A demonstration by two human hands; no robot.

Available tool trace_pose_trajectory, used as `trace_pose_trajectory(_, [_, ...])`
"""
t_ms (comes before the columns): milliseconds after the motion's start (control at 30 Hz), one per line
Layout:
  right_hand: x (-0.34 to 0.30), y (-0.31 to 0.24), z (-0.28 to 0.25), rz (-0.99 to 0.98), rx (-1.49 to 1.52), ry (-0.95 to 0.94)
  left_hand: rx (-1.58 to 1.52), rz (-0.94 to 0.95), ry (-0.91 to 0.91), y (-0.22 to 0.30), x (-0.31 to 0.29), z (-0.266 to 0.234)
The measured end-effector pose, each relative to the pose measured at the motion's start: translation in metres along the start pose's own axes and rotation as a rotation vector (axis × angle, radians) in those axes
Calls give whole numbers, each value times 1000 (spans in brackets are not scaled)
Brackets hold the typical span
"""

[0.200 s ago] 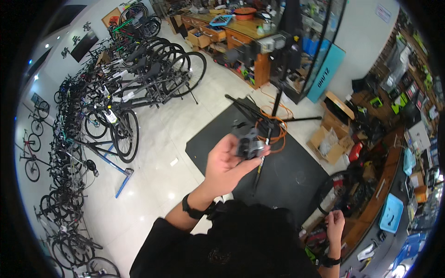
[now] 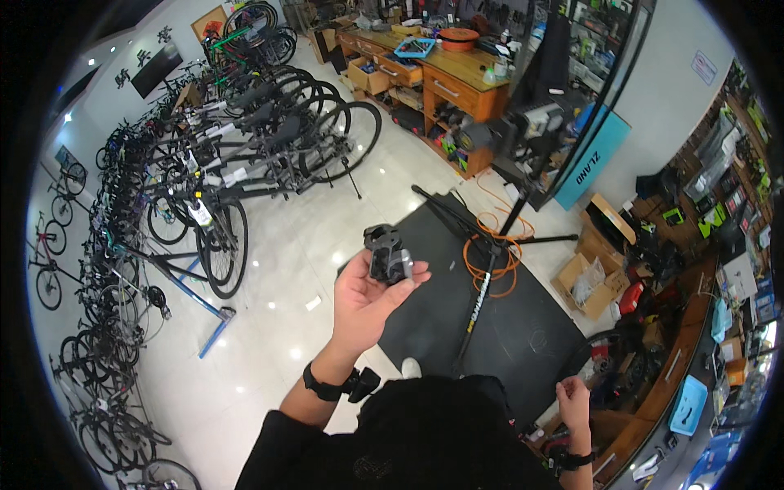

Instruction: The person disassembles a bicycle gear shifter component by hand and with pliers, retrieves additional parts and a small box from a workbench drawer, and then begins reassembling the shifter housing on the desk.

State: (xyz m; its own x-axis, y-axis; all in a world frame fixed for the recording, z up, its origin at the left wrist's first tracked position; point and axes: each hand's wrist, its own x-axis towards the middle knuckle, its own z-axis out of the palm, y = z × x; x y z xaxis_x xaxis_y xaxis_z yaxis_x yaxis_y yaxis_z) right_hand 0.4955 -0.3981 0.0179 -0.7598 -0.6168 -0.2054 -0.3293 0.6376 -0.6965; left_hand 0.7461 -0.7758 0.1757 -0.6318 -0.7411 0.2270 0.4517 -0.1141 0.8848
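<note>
A compact black and grey mechanical part with a loop-shaped clamp end (image 2: 390, 255) was held in the air, in the person's bare left hand (image 2: 363, 306). That hand's grip was closed on it, with the thumb along its near side and the fingers wrapped behind. The part lay just beyond the palm, toward the fingertips, its longer axis pointing away from the body and leaning slightly left, the clamp end farthest. The bare right hand (image 2: 574, 402) was well apart, low and to the right, its fingers curled; whether its grip held anything could not be told.

Beneath the part spread a flat black floor mat (image 2: 531, 335) on glossy white floor tiles (image 2: 278, 359). On the mat stood a black tripod-legged stand (image 2: 478, 306), with a coiled orange cable (image 2: 514, 265) around its base. Farther off were a wooden tabletop with drawers (image 2: 461, 67) and, leftward, crowded rows of bicycles (image 2: 282, 159)
</note>
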Motion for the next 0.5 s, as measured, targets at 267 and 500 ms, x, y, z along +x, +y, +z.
trace_pose_trajectory(267, [122, -81, 84, -104, -27, -131, 62, -62, 148, 15, 85, -106])
trace_pose_trajectory(500, [278, -67, 191, -519, -250, 56, 98, -127, 191, -10, 203, -189])
